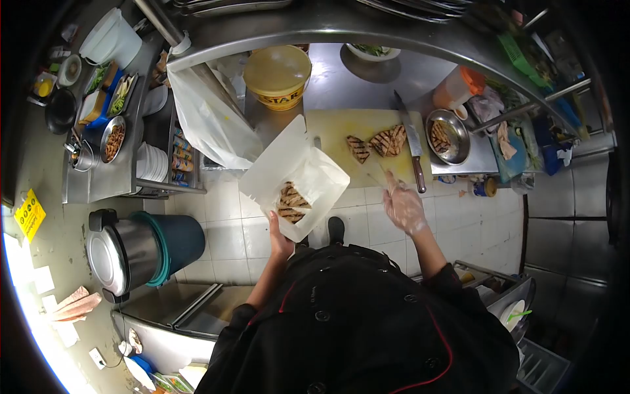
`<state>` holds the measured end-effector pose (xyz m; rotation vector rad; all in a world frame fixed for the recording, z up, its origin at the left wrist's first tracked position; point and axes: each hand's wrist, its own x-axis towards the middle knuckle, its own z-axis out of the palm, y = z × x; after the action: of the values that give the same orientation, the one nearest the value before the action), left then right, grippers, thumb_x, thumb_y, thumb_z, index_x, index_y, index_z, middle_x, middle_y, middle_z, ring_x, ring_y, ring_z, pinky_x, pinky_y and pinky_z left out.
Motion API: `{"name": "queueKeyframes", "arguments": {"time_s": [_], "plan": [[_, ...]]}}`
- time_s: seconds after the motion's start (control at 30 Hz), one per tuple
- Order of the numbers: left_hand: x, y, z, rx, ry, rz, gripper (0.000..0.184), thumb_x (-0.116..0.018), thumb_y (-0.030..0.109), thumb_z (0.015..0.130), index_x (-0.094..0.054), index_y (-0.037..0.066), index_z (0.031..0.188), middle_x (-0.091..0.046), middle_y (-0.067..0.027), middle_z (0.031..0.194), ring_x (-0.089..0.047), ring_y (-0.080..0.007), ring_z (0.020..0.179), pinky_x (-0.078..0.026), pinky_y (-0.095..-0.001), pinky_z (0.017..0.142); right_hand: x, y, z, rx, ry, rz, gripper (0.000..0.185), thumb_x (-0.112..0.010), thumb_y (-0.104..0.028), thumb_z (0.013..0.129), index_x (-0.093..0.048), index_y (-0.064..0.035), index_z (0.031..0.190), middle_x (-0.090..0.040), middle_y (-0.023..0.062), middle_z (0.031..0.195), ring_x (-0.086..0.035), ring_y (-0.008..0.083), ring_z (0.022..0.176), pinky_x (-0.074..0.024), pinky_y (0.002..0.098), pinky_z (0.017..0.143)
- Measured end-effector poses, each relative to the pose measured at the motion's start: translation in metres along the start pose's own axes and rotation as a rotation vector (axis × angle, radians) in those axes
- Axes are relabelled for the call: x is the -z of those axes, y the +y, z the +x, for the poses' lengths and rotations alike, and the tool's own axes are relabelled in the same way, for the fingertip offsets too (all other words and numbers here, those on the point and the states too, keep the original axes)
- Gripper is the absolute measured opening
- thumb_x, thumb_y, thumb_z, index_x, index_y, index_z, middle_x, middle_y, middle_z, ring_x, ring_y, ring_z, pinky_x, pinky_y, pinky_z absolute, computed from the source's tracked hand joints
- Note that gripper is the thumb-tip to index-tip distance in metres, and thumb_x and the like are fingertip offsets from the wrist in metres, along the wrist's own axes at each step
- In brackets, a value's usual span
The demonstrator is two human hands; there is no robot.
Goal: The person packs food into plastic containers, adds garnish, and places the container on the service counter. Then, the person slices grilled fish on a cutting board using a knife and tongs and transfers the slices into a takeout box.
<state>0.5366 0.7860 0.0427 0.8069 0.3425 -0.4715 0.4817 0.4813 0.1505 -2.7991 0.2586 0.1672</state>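
My left hand (281, 238) grips the lower edge of a white takeout box (331, 172) with its lid up. Inside the box lie grilled meat pieces (293, 202) with dark char marks. My right hand (403, 205), in a clear plastic glove, is at the front edge of a pale cutting board (328, 125). Its fingers stretch forward and nothing shows in them. Beyond them on the board are a grilled meat piece (358, 149) and a larger grilled portion (388, 140). A long knife (412, 136) with a brown handle lies along the board's right side.
Right of the board, a metal bowl (448, 136) holds more grilled meat. A yellow bucket (277, 72) stands behind the box, beside a white plastic bag (203, 121). A steel shelf (328, 29) runs above the counter. A large rice cooker (108, 253) stands at left.
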Motion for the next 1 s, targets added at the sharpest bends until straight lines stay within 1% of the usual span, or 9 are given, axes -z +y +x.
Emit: {"name": "queueKeyframes", "arguments": {"time_s": [0.03,0.2,0.33,0.53,0.63,0.73,0.83,0.93,1.0], "plan": [[0.001,0.002,-0.005,0.001,0.003,0.017,0.063,-0.038,0.049,0.093,-0.029,0.002,0.135,-0.044,-0.0153,0.13,-0.046,-0.0299,0.118,-0.039,-0.0432,0.099,-0.011,0.01,0.008,-0.083,-0.023,-0.049,0.053,-0.049,-0.018,0.085,-0.035,0.0017,0.132,-0.058,0.0219,0.097,-0.059,0.0364,0.081,-0.0476,0.0446,0.071],[0.003,0.011,-0.016,0.001,-0.005,0.023,0.063,-0.037,0.048,0.094,-0.028,0.003,0.136,-0.043,-0.0148,0.132,-0.045,-0.0299,0.12,-0.038,-0.0428,0.1,-0.038,0.032,0.036,-0.059,-0.034,-0.18,0.055,-0.05,-0.021,0.083,-0.036,0.0004,0.131,-0.059,0.0191,0.098,-0.059,0.034,0.082,-0.0491,0.042,0.071],[0.007,0.011,-0.015,0.014,-0.03,0.026,0.063,-0.036,0.049,0.094,-0.028,0.003,0.136,-0.043,-0.0142,0.132,-0.045,-0.0292,0.12,-0.038,-0.0426,0.1,-0.013,0.046,0.059,0.036,-0.085,-0.235,0.053,-0.051,-0.022,0.082,-0.04,-0.0007,0.13,-0.059,0.0171,0.104,-0.06,0.0324,0.088,-0.0495,0.0412,0.075],[0.007,0.006,-0.009,0.017,-0.045,0.037,0.06,-0.039,0.046,0.094,-0.029,0.004,0.136,-0.044,-0.0138,0.131,-0.047,-0.0283,0.118,-0.04,-0.042,0.098,0.011,0.062,0.096,0.224,-0.202,-0.279,0.047,-0.049,-0.02,0.082,-0.046,0.0003,0.123,-0.061,0.0192,0.099,-0.059,0.0319,0.091,-0.0479,0.0421,0.078],[0.006,-0.001,-0.003,-0.017,-0.032,0.051,0.06,-0.041,0.044,0.094,-0.025,0.006,0.137,-0.042,-0.0136,0.131,-0.046,-0.0283,0.119,-0.04,-0.0421,0.097,0.025,0.04,0.103,0.127,-0.347,-0.318,0.043,-0.051,-0.021,0.082,-0.049,-0.0009,0.12,-0.062,0.0184,0.098,-0.059,0.032,0.094,-0.0469,0.0415,0.08],[0.004,-0.01,0.006,-0.039,-0.013,0.063,0.06,-0.042,0.043,0.093,-0.021,0.01,0.138,-0.039,-0.0132,0.133,-0.044,-0.0287,0.12,-0.041,-0.0427,0.097,0.014,0.042,0.102,0.098,-0.287,-0.321,0.04,-0.05,-0.023,0.084,-0.051,-0.0015,0.118,-0.063,0.0172,0.097,-0.057,0.032,0.098,-0.0451,0.041,0.084],[0.001,-0.015,0.014,-0.071,0.001,0.078,0.059,-0.044,0.042,0.093,-0.019,0.013,0.138,-0.037,-0.0131,0.133,-0.043,-0.0292,0.12,-0.041,-0.0439,0.096,0.01,0.056,0.097,0.11,-0.217,-0.139,0.039,-0.048,-0.024,0.086,-0.053,-0.0018,0.118,-0.063,0.0165,0.1,-0.057,0.033,0.097,-0.044,0.041,0.086],[-0.006,-0.014,0.017,-0.081,0.012,0.063,0.057,-0.045,0.041,0.093,-0.021,0.013,0.136,-0.038,-0.0132,0.131,-0.044,-0.029,0.12,-0.042,-0.0441,0.096,-0.008,0.087,0.091,0.217,-0.045,-0.025,0.042,-0.05,-0.024,0.086,-0.051,-0.0013,0.12,-0.062,0.015,0.104,-0.055,0.0343,0.101,-0.0419,0.0413,0.089],[-0.005,-0.014,0.02,-0.077,0.026,0.064,0.056,-0.045,0.041,0.093,-0.022,0.012,0.135,-0.039,-0.0131,0.131,-0.044,-0.0289,0.119,-0.042,-0.044,0.095,-0.029,0.115,0.09,0.27,-0.033,0.065,0.043,-0.048,-0.03,0.088,-0.05,-0.005,0.123,-0.063,0.0126,0.102,-0.057,0.0328,0.097,-0.0433,0.0399,0.085]]}}
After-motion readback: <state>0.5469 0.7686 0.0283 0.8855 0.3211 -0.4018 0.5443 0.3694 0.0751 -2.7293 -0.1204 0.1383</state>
